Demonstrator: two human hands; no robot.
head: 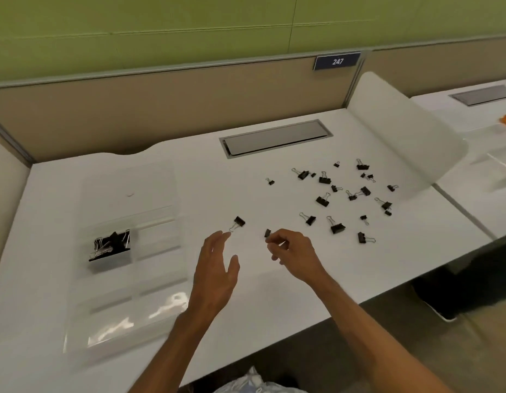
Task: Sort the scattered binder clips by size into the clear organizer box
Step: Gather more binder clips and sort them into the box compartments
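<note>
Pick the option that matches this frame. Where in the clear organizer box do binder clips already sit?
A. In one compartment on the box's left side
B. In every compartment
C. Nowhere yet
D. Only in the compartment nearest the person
A: a single pile of black binder clips fills one left-side compartment of the clear organizer box; the other compartments look bare, though blur hides some detail.

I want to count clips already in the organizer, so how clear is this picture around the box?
Head view: the clear organizer box is smeared by motion blur, with white glare on its near part; the sorted clips merge into one dark heap; the scattered clips look sharper.
</note>
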